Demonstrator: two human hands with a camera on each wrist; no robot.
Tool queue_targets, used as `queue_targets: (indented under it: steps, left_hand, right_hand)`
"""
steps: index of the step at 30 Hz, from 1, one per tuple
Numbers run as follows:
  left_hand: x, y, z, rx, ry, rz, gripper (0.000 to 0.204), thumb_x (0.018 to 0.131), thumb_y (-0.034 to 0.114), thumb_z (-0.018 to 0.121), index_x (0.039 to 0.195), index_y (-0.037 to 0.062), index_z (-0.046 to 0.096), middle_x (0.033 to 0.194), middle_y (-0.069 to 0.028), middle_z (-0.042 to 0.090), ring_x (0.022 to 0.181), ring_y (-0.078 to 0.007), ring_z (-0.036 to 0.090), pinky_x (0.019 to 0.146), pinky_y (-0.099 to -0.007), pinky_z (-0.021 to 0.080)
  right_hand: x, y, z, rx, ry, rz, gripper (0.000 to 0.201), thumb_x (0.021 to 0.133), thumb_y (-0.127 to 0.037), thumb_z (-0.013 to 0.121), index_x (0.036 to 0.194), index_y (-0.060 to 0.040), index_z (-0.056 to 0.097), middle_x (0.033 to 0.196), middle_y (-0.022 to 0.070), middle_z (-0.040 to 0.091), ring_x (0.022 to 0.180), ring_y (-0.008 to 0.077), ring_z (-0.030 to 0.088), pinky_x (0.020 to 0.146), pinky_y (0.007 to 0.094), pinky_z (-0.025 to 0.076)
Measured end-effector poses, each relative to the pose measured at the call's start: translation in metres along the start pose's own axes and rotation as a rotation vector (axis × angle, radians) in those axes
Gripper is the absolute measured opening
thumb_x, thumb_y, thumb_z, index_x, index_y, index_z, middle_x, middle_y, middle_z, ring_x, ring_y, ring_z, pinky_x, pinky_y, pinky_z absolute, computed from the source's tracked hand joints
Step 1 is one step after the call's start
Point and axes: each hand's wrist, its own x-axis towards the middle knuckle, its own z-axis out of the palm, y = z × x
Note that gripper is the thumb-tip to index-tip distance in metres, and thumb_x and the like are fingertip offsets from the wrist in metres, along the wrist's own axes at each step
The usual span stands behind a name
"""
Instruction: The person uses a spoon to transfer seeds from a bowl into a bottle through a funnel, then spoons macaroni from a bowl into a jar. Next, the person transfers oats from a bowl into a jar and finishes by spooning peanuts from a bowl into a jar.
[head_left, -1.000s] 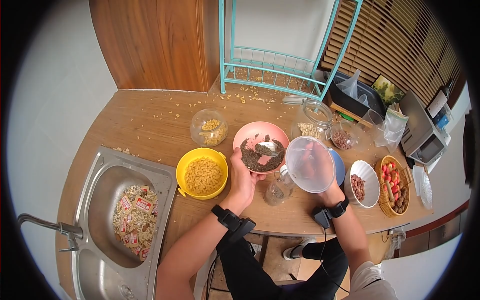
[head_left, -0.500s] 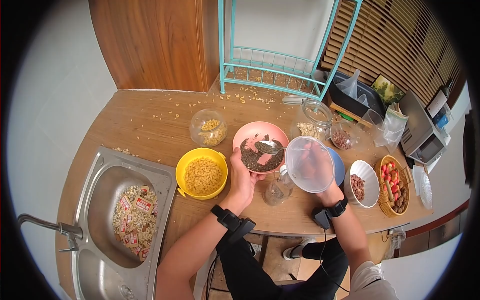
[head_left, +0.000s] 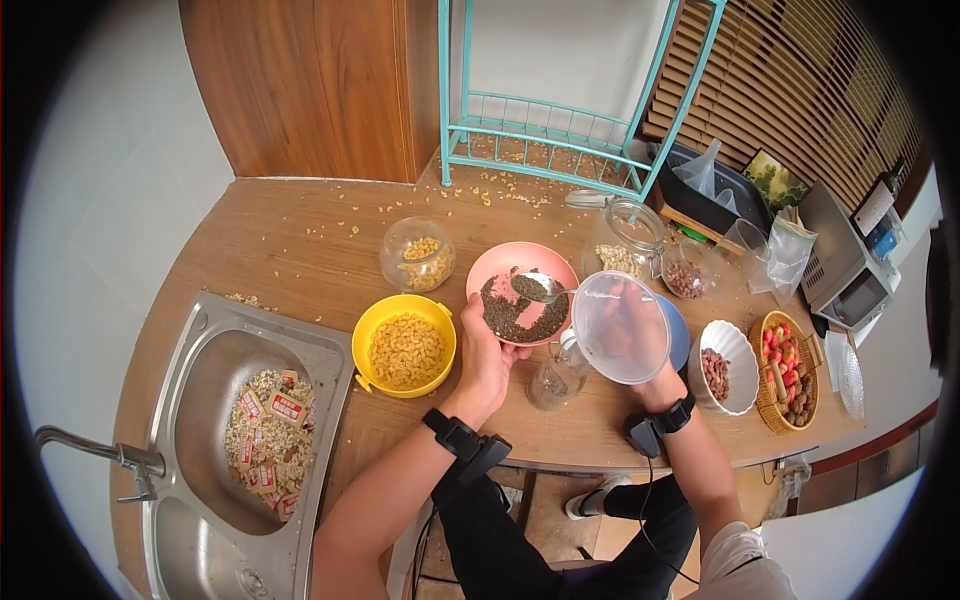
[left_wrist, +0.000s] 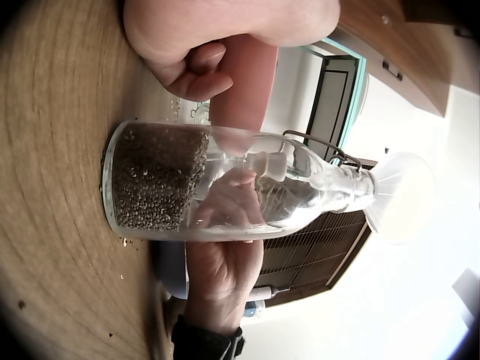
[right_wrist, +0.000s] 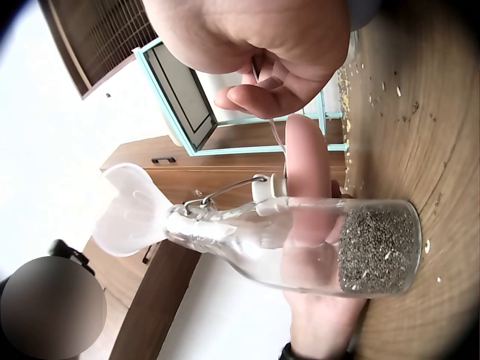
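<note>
My left hand [head_left: 484,362] holds a pink bowl [head_left: 497,264] by its near left side, with the thumb at the rim. Small dark seeds lie in the bowl. In the right wrist view, my right hand [right_wrist: 277,49] grips a spoon by its thin handle. The spoon [head_left: 548,289], loaded with seeds, is over the bowl. Between the hands stands a clear glass bottle [left_wrist: 296,191], its bottom part filled with the dark seeds. A translucent funnel [head_left: 622,330] sits in the bottle's neck and covers part of my right hand in the head view.
Left are a yellow bowl [head_left: 447,345] of macaroni, a glass jar [head_left: 398,240] and a sink [head_left: 190,400] holding grains and packets. A white bowl [head_left: 740,350] and a fruit basket [head_left: 812,400] stand right. Behind are a clip-lid jar [head_left: 640,240] and a turquoise rack [head_left: 545,150].
The spoon has shifted slightly toward the far side of the pink bowl and tilted, still carrying seeds. My left hand, the bowl, bottle and funnel look nearly unchanged.
</note>
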Motion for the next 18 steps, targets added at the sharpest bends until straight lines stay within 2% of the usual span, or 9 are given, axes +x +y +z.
queue_targets:
  steps: [1,14,16,18]
  left_hand:
    - [0.0,-0.001,-0.001,0.026,-0.011,-0.002,0.055,0.102,0.059,0.026,0.119,0.0137,0.053,0.101,-0.003,0.063,0.081,-0.0138,0.056,0.067,-0.029,0.042]
    - [-0.002,0.002,0.001,0.038,-0.046,0.004,0.058,0.102,0.061,0.026,0.121,0.0134,0.052,0.105,-0.0037,0.064,0.086,-0.014,0.058,0.07,-0.0301,0.045]
    - [-0.005,0.005,0.009,-0.023,0.032,0.012,0.05,0.105,0.054,0.029,0.111,0.011,0.054,0.092,-0.0036,0.062,0.074,-0.0127,0.053,0.062,-0.0287,0.042]
    - [-0.004,0.004,0.008,-0.026,0.031,0.009,0.05,0.105,0.054,0.029,0.11,0.0108,0.054,0.092,-0.0036,0.062,0.073,-0.0127,0.053,0.062,-0.0288,0.042]
  right_hand:
    - [-0.001,0.0,0.0,0.0,0.001,0.0,0.037,0.106,-0.042,0.047,0.106,-0.0099,0.065,0.082,-0.0027,0.064,0.051,0.003,0.048,0.042,0.0173,0.036]
    - [-0.002,-0.002,0.0,0.014,0.058,0.052,0.034,0.105,-0.04,0.049,0.107,-0.0102,0.065,0.082,-0.0021,0.065,0.053,0.003,0.05,0.042,0.0164,0.038]
    - [-0.003,-0.002,0.0,0.024,0.032,0.053,0.034,0.105,-0.04,0.049,0.108,-0.0102,0.064,0.082,-0.0021,0.065,0.053,0.003,0.05,0.042,0.0164,0.038]
    - [-0.003,-0.002,0.002,0.003,0.057,0.039,0.035,0.105,-0.04,0.048,0.108,-0.0096,0.064,0.081,-0.0025,0.064,0.052,0.003,0.049,0.042,0.0166,0.038]
